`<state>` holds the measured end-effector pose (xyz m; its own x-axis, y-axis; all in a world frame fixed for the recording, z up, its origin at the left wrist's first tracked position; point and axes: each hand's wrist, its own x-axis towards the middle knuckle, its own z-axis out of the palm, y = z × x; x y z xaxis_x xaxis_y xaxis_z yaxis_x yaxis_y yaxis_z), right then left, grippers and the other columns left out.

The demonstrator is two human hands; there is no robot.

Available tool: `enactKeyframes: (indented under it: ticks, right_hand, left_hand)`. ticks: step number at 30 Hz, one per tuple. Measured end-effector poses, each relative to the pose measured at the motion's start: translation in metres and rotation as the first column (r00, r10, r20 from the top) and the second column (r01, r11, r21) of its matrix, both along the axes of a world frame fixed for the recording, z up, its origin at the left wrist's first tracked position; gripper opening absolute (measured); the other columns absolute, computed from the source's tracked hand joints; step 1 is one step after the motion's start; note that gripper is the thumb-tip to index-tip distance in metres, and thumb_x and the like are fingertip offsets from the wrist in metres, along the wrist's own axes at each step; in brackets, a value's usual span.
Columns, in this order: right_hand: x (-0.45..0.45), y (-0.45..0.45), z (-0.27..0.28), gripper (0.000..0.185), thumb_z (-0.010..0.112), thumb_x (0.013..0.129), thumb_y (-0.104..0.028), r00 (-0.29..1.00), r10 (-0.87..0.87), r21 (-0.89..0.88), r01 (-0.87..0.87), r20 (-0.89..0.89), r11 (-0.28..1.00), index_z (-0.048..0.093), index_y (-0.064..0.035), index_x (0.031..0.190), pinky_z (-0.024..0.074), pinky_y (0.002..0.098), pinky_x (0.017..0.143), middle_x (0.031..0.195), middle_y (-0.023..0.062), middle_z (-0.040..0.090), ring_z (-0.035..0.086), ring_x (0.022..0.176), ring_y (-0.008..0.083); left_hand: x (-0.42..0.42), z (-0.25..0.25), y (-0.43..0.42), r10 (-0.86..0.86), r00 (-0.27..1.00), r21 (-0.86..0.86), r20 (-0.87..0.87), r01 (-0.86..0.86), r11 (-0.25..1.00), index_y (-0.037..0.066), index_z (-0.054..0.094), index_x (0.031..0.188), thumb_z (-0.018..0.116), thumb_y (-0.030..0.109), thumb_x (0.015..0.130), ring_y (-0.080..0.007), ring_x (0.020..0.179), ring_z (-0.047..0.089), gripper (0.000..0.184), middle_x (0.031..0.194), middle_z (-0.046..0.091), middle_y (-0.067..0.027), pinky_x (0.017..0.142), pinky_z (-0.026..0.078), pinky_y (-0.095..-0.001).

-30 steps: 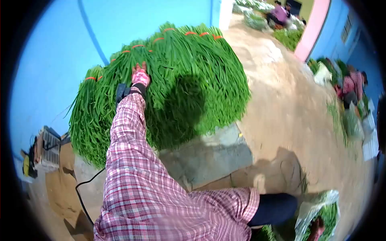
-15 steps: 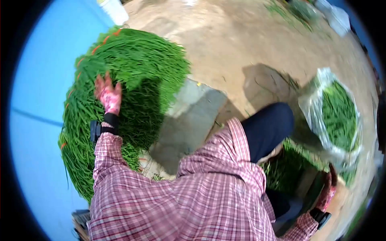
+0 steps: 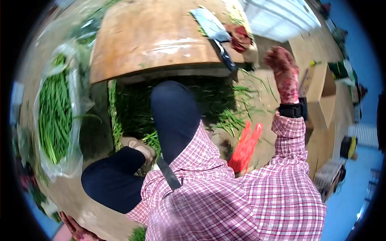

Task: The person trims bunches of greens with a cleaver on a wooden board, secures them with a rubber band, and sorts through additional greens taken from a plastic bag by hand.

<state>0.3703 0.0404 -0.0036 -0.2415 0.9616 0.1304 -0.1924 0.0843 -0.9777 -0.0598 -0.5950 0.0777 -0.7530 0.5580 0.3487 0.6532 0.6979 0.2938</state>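
Note:
My right hand (image 3: 283, 72), in a pink patterned sleeve cuff or glove with dark red stains, is raised over the floor at upper right. Its fingers look curled but are blurred. Nearest to it, on the wooden board (image 3: 144, 36), lie a cleaver (image 3: 211, 25) with a black handle and a crumpled dark red piece (image 3: 240, 39). My left hand (image 3: 78, 231) shows partly at the lower left edge, fingers stretched and apart, nothing seen in it. Red plastic strips (image 3: 245, 148) lie on the floor beside my leg.
At left stands a clear plastic bag (image 3: 76, 136) of long green leaves (image 3: 55, 116). More cut greens (image 3: 229, 120) lie under and beside the board. An open cardboard box (image 3: 321, 94) stands to the right. My bent knees are in front of the board.
My view has swung from the stacked green bundles by the blue wall to the board and cleaver. My left hand has left the bundles; my right hand is now raised.

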Motion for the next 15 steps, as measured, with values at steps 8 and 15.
enactKeyframes:
  ticks: [8, 15]
  right_hand:
    - [0.221, -0.074, -0.231, 0.016, 0.062, 0.092, -0.023, 0.853, -0.146, -0.516, 0.429, 0.500, 0.742, 0.063, -0.0069, 0.094, 0.0491, 0.0274, 0.060, 0.077, 0.0031, 0.063, 0.059, 0.065, 0.0144]
    - [0.251, -0.196, -0.461, 0.024, 0.073, 0.078, -0.022, 0.392, -0.077, -0.230, 0.677, 0.917, 0.699, 0.067, -0.0034, 0.093, 0.0501, 0.0368, 0.065, 0.079, 0.0125, 0.068, 0.065, 0.073, 0.0229]
  left_hand:
    - [-0.030, 0.056, 0.174, -0.280, 0.943, -0.229, -0.180, 0.237, 0.944, -0.002, 0.038, 0.143, 0.035, 0.020, 0.104, -0.0372, 0.127, 0.049, 0.045, 0.142, 0.046, -0.0215, 0.105, 0.041, -0.0421]
    - [-0.003, 0.064, 0.276, -0.661, 0.721, -0.448, -0.209, 0.531, 0.720, -0.007, 0.046, 0.134, 0.029, 0.028, 0.102, -0.0353, 0.127, 0.048, 0.051, 0.140, 0.048, -0.0211, 0.107, 0.038, -0.0408]
